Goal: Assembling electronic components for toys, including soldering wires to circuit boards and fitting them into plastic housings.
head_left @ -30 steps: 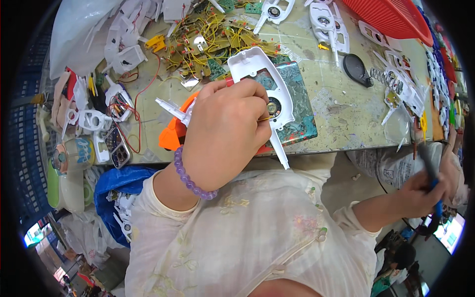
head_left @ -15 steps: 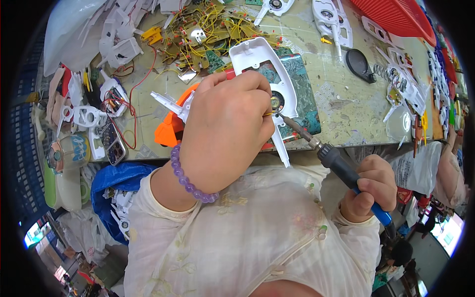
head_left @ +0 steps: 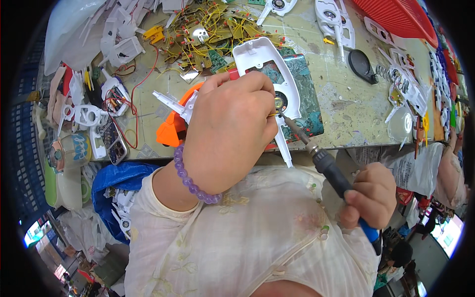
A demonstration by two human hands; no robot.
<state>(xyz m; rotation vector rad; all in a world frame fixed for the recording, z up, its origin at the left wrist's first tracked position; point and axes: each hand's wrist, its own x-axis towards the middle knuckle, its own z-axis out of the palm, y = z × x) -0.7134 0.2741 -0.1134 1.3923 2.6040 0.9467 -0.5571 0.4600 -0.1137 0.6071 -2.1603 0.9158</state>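
My right hand [head_left: 370, 195] grips the handle of a soldering iron [head_left: 330, 167], whose tip meets a small round speaker [head_left: 280, 101] in a white plastic housing [head_left: 290, 69]. The housing has a large opening and a narrow handle pointing toward me. My left hand [head_left: 232, 126] is closed over the housing's left side, fingertips pinched beside the speaker. A thin yellow wire [head_left: 271, 115] pokes out at those fingertips; the rest of it is hidden. Beneath the housing lies a green patterned board [head_left: 307, 94]. Beside my left wrist are an orange tool [head_left: 170, 129] and another white part [head_left: 170, 102].
Circuit boards with yellow wires [head_left: 213, 37] are heaped at the back. White plastic parts [head_left: 121, 39] pile up at the left. A red basket [head_left: 396, 17], a black oval cover [head_left: 361, 65] and springs [head_left: 388, 75] lie to the right. A blue bag [head_left: 111, 185] hangs below the table edge.
My right hand and the iron's handle have shifted slightly left, while the tip stays at the speaker. My left hand keeps its hold; the whole view has shifted slightly.
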